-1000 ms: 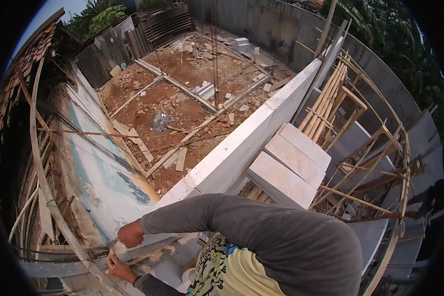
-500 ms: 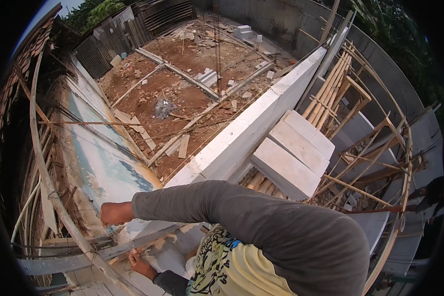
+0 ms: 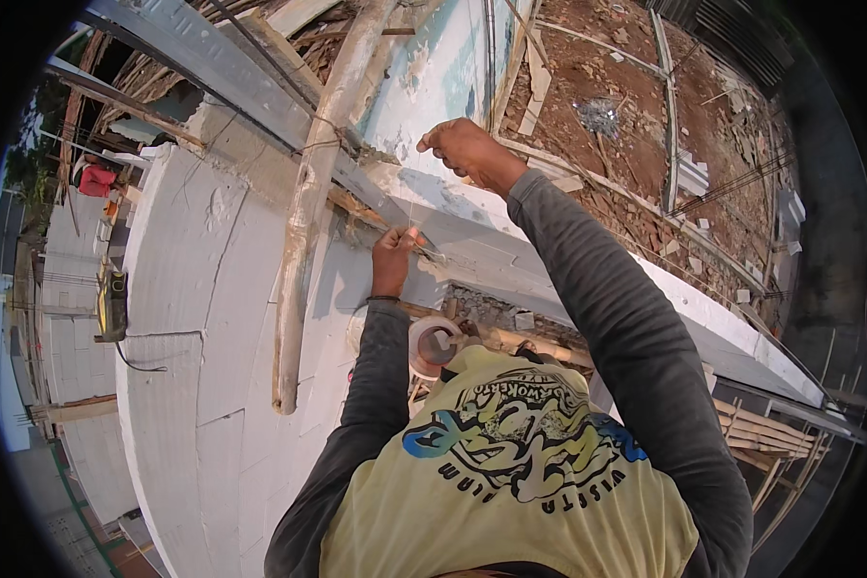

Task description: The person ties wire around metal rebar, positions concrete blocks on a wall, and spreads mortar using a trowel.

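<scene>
My right hand [image 3: 472, 156] is held out over the white block wall [image 3: 511, 214], its fingertips pinched together. Lower and to the left is my left hand [image 3: 392, 262], its thumb and fingers also closed in a pinch. A faint, thin pale string [image 3: 412, 204] seems to run between the two pinches; its ends are too fine to follow. Just left of the hands, a wooden pole [image 3: 303, 236] crosses a grey metal channel [image 3: 226, 72]. The channel's end lies near the wall corner, close to my left hand.
A round bucket [image 3: 424, 349] stands below my left hand. A large white block wall [image 3: 193, 289] fills the left side, with a yellow-and-black tool [image 3: 112, 303] hanging on it. A person in red [image 3: 96, 178] is at far left. Bamboo scaffolding [image 3: 766, 433] stands at right.
My view has swung left and down, bringing the left block wall and bucket into sight. Both hands now appear nearer the middle, still apart with fingers pinched.
</scene>
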Demonstrator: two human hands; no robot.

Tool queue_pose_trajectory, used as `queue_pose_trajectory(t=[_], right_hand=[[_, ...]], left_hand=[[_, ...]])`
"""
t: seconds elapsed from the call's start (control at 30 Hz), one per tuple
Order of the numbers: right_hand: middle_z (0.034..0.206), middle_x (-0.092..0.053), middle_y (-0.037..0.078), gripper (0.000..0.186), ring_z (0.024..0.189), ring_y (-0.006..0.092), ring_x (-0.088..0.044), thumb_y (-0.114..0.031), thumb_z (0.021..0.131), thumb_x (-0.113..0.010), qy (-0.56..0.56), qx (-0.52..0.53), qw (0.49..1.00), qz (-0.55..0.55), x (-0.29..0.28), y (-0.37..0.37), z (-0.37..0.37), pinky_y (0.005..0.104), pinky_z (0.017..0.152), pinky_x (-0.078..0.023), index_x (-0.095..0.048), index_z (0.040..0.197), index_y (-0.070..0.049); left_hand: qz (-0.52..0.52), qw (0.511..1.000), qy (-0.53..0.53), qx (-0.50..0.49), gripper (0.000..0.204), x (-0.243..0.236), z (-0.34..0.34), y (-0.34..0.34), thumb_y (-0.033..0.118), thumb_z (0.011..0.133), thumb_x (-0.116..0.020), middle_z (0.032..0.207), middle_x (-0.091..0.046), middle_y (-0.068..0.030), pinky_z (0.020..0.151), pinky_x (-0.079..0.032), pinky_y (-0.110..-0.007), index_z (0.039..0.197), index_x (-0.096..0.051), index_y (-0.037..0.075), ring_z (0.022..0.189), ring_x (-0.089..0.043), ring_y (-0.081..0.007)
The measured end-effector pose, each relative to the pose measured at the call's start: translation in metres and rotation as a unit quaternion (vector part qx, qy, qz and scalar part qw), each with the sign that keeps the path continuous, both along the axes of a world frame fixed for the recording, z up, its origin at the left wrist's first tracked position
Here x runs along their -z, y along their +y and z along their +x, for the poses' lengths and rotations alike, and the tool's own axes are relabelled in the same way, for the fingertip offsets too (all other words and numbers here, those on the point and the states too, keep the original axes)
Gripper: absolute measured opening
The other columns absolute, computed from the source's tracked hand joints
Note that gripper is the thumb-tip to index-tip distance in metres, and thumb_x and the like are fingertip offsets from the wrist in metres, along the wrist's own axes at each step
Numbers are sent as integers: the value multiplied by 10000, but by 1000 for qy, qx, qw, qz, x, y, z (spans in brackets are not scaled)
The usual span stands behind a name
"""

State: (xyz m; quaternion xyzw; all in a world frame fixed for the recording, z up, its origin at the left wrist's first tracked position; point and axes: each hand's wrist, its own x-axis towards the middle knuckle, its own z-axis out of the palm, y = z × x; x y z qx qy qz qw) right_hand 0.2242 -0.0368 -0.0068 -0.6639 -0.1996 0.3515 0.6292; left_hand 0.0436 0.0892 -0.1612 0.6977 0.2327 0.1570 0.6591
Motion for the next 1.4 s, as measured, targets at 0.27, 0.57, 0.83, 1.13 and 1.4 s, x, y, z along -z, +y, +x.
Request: queue_pose_trajectory(t=[0.27, 0.57, 0.83, 1.13, 1.4], right_hand=[[935, -641, 133, 231, 511, 133, -580, -124, 901, -505, 59, -104, 991, -60, 30, 16, -9, 216, 341, -317, -603, 1011, 53], [815, -657, 77, 249, 478, 99, -517, -182, 920, -549, 31, -2, 999, -13, 34, 39, -16, 229, 371, -310, -639, 1023, 26], [568, -513, -9, 214, 428, 58, -407, -151, 918, -530, 102, -7, 994, 40, 33, 47, 8, 213, 385, -296, -662, 1043, -39], [633, -560, -15, 133, 419, 40, -393, -89, 909, -522, -20, -48, 996, -71, 29, 90, 46, 195, 370, -267, -645, 885, -46], [811, -623, 55, 98, 652, 116, -570, -93, 868, -591, -63, -116, 991, 25, 48, 142, 59, 232, 544, -454, -624, 934, -30]], left_hand=[[-274, 930, -213, -122, 162, -74, 45, 6, 147, 922, -582, 904, -641, -69, 745, -560, -272, 970, -607, -6, 896, -644, -168], [-228, 943, -213, -115, 263, -104, 103, 13, 177, 854, -664, 956, -658, -86, 728, -482, -282, 1035, -646, -13, 901, -591, -150], [-278, 929, -209, -128, 239, -102, 140, 8, 153, 856, -630, 753, -666, -133, 329, -341, -263, 984, -644, -48, 483, -547, -125], [-188, 913, -260, -250, 228, -62, 88, -8, 174, 915, -593, 939, -579, -26, 767, -440, -256, 1038, -570, -16, 857, -536, -86], [-52, 933, -130, -331, 271, -14, 65, 98, 133, 856, -603, 982, -624, -81, 780, -445, -266, 1083, -613, -15, 881, -576, -118]])
